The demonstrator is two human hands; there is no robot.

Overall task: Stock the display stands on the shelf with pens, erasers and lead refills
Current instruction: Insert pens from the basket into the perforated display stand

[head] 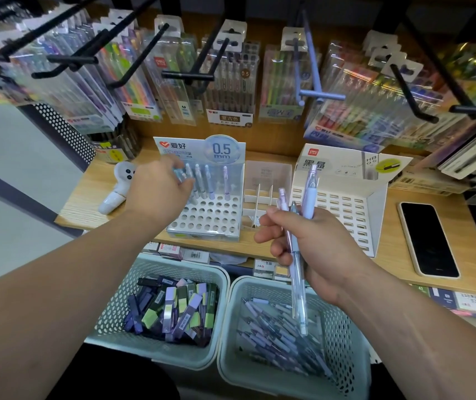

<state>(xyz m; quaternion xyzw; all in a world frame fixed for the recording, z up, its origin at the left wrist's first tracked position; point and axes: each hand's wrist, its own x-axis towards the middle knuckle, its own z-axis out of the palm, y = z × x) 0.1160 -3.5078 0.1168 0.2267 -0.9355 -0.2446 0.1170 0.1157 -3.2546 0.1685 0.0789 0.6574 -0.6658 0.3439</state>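
Note:
A white pen stand (207, 220) with rows of round holes sits on the wooden shelf; several pastel pens (210, 183) stand upright in its back row. My left hand (158, 189) hovers over the stand's back left corner, fingers closed on a light blue pen. My right hand (303, 241) is in front of the shelf, gripping a bunch of three pens (298, 255) in purple and blue. Right of the pen stand are a clear divided stand (259, 197) and a white slotted lead refill stand (343, 215).
Below the shelf edge, a left basket (115, 298) holds lead refill boxes (173, 310) and a right basket (231, 342) holds loose pens (277, 342). A phone (427, 238) lies on the shelf at right, a white ghost-shaped item (115, 189) at left. Black hooks with pen packs hang overhead.

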